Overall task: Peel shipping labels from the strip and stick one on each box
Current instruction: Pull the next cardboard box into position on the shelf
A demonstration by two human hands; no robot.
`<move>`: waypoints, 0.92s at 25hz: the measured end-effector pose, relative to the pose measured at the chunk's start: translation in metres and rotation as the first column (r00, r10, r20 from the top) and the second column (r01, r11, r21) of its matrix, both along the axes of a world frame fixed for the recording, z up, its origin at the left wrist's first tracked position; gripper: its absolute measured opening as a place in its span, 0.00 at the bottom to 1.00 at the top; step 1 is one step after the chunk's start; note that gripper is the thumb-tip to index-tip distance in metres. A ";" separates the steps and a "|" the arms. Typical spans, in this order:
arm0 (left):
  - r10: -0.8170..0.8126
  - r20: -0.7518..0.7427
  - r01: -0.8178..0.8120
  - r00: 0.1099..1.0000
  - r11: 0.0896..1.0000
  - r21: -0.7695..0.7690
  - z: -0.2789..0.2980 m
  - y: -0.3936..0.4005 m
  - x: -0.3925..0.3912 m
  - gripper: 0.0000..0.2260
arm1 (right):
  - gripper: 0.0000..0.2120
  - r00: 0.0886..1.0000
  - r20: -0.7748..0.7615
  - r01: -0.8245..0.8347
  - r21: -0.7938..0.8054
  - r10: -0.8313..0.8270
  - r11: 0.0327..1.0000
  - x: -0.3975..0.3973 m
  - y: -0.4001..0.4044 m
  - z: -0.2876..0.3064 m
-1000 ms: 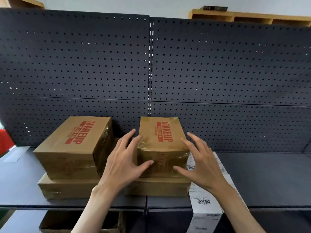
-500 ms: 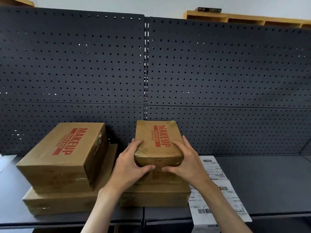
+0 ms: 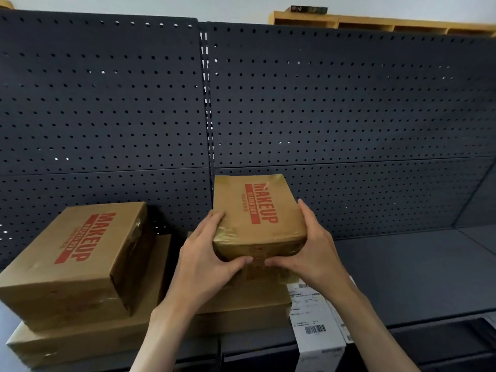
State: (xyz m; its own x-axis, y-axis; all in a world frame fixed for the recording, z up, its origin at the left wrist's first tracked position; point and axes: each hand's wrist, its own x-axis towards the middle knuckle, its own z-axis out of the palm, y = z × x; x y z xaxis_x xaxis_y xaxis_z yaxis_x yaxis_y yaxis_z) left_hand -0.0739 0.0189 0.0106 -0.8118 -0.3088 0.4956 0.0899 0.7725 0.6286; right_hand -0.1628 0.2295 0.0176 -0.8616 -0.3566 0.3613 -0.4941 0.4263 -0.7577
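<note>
A small brown cardboard box (image 3: pixel 255 210) printed "MAKEUP" in red is held between both hands, raised above the flat box (image 3: pixel 241 310) beneath it. My left hand (image 3: pixel 206 261) grips its left front corner and my right hand (image 3: pixel 314 253) grips its right front corner, thumbs on the front face. A larger "MAKEUP" box (image 3: pixel 80 253) sits to the left on another flat box (image 3: pixel 80 342). The white strip of shipping labels (image 3: pixel 314 318) lies on the shelf to the right, hanging over the front edge.
A dark metal shelf (image 3: pixel 408 272) stretches to the right. Black pegboard panels (image 3: pixel 335 103) form the back wall. A wooden shelf unit (image 3: pixel 375 22) shows above the pegboard at the top right.
Both hands closed on the small box and lifted it off the flat box. The view shifted to the right and closer.
</note>
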 end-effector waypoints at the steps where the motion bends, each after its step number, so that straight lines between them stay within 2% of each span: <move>1: 0.005 0.000 -0.005 1.000 1.000 0.010 0.000 0.011 -0.003 0.49 | 0.69 1.000 0.024 0.001 -0.017 0.000 1.000 -0.003 0.010 -0.001; 3: 0.003 -0.001 -0.003 1.000 1.000 0.031 -0.004 0.037 -0.013 0.52 | 0.69 0.999 0.051 -0.011 -0.047 0.013 0.999 -0.013 0.036 -0.006; 7: 0.003 0.002 -0.003 1.000 0.999 0.054 -0.017 0.103 -0.043 0.54 | 0.60 0.999 0.046 -0.007 -0.054 0.010 0.999 -0.045 0.099 -0.020; 14: 0.004 0.066 -0.015 0.998 0.985 0.170 -0.048 0.247 -0.113 0.54 | 0.64 0.993 0.118 0.005 -0.032 -0.001 0.999 -0.110 0.237 -0.043; 23: -0.014 0.167 -0.023 0.986 0.976 0.216 -0.096 0.341 -0.157 0.54 | 0.61 0.980 0.193 0.039 -0.015 -0.035 0.999 -0.151 0.328 -0.090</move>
